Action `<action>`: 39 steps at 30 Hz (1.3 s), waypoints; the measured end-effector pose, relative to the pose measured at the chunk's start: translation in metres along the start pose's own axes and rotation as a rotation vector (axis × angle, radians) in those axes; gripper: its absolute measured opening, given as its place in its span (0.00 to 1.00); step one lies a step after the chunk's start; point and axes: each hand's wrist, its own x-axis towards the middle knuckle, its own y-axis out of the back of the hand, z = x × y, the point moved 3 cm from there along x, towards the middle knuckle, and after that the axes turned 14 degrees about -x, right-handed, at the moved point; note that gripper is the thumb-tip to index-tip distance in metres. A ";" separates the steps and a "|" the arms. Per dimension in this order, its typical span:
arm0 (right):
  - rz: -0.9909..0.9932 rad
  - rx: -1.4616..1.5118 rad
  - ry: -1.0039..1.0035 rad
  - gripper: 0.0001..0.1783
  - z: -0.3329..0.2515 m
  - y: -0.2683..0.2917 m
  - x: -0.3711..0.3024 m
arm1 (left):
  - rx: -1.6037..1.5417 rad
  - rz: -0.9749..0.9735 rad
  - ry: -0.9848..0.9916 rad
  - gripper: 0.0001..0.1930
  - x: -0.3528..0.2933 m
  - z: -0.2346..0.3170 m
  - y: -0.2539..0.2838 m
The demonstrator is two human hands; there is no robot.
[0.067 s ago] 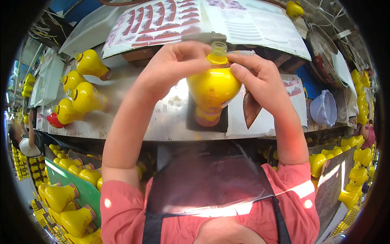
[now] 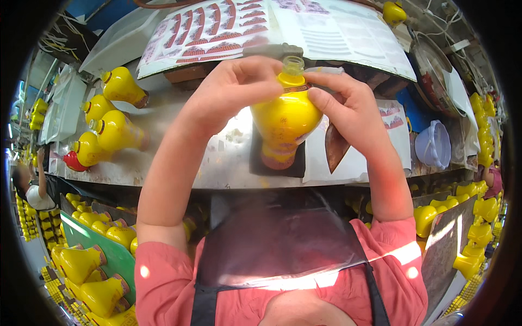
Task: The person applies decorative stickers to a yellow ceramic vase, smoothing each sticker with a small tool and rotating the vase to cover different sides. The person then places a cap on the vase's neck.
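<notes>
A glossy yellow bulbous bottle (image 2: 286, 120) with a clear glass neck stands upright before me, narrowing toward its base on a dark pad (image 2: 261, 157). Around its shoulder, just below the neck, runs a narrow dark red and gold decal strip (image 2: 296, 88). My right hand (image 2: 350, 106) has thumb and index finger closed at the strip's right end. A brown pointed blade-like piece (image 2: 336, 148) sticks out below that palm; its grip is hidden. At the strip's left end, my left hand (image 2: 236, 81) is closed and slightly blurred, its fingertips against the bottle.
Several yellow bottles (image 2: 117, 130) stand on the table at left, one red-capped. Printed decal sheets (image 2: 217, 32) lie on a raised board behind. White paper (image 2: 331, 163) is right of the bottle; a pale bucket (image 2: 433, 144) hangs farther right. Crowded bottle racks (image 2: 103, 255) flank me.
My left fingers have shifted slightly, and more of the decal strip shows between my hands. The brown piece has moved down a little. The bottle stays in place.
</notes>
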 end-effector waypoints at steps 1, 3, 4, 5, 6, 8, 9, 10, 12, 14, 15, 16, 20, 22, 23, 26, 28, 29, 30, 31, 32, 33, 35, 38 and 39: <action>0.004 -0.095 0.000 0.14 0.000 -0.001 0.000 | -0.010 -0.013 0.001 0.09 -0.001 0.000 -0.002; -0.009 -0.316 -0.059 0.16 0.001 0.002 -0.007 | -0.014 -0.021 0.019 0.09 -0.003 0.000 -0.003; -0.007 -0.309 -0.017 0.16 0.000 0.000 -0.007 | -0.059 -0.077 0.028 0.09 -0.003 0.000 -0.004; 0.034 -0.276 0.114 0.16 -0.003 0.001 -0.010 | -0.043 -0.061 0.043 0.08 -0.002 0.000 -0.004; 0.049 -0.279 0.172 0.15 -0.004 -0.002 -0.009 | -0.031 -0.057 0.041 0.08 -0.001 0.000 -0.004; 0.051 -0.328 0.232 0.15 -0.002 -0.008 -0.008 | -0.014 -0.053 0.043 0.08 0.000 -0.001 -0.003; 0.099 -0.366 0.260 0.14 -0.001 -0.010 -0.006 | -0.010 -0.052 0.047 0.08 0.000 -0.001 -0.003; 0.117 -0.418 0.297 0.14 0.000 -0.010 -0.005 | 0.000 -0.045 0.056 0.08 0.000 -0.001 -0.003; 0.125 -0.459 0.343 0.13 0.001 -0.010 -0.001 | 0.024 -0.052 0.045 0.07 -0.001 0.000 -0.003; 0.093 -0.426 0.341 0.11 0.000 -0.006 0.002 | 0.022 -0.043 0.052 0.07 -0.002 0.001 -0.003; 0.074 -0.404 0.331 0.10 -0.001 -0.001 0.003 | 0.005 -0.032 0.061 0.08 0.000 0.002 -0.004; 0.048 -0.370 0.302 0.09 -0.003 0.003 0.003 | -0.011 -0.022 0.071 0.08 0.001 0.003 -0.005; -0.218 0.115 -0.121 0.03 -0.002 0.024 -0.004 | -0.052 0.147 -0.063 0.14 0.011 0.008 -0.016; -0.286 0.209 -0.221 0.03 -0.001 0.036 -0.010 | 0.307 0.217 -0.086 0.14 0.017 0.010 -0.026; -0.269 0.205 -0.136 0.03 -0.002 0.041 -0.009 | 0.478 0.239 -0.123 0.15 0.020 0.012 -0.030; -0.254 0.192 -0.180 0.03 0.005 0.050 -0.014 | 0.688 0.283 -0.135 0.14 0.024 0.019 -0.039; -0.241 0.177 -0.197 0.03 0.010 0.056 -0.018 | 0.657 0.261 -0.129 0.14 0.022 0.022 -0.041; -0.244 0.141 -0.199 0.03 0.011 0.058 -0.020 | 0.608 0.232 -0.128 0.14 0.020 0.024 -0.039; -0.248 0.105 -0.199 0.03 0.012 0.059 -0.021 | 0.558 0.195 -0.151 0.13 0.017 0.026 -0.038; -0.251 0.069 -0.198 0.03 0.011 0.060 -0.022 | 0.439 0.171 -0.148 0.14 0.016 0.026 -0.036; -0.261 0.053 -0.205 0.03 0.010 0.061 -0.023 | 0.318 0.138 -0.168 0.14 0.014 0.025 -0.034; -0.272 0.037 -0.214 0.03 0.007 0.062 -0.024 | 0.201 0.111 -0.182 0.15 0.013 0.024 -0.033; -0.304 0.006 -0.219 0.03 0.000 0.063 -0.025 | 0.049 0.124 -0.160 0.13 0.009 0.017 -0.031; -0.417 0.076 -0.326 0.03 -0.014 0.062 -0.028 | 0.120 0.187 -0.208 0.11 0.005 0.011 -0.031; -0.410 0.032 -0.317 0.03 -0.018 0.061 -0.027 | 0.202 0.237 -0.216 0.10 0.004 0.010 -0.031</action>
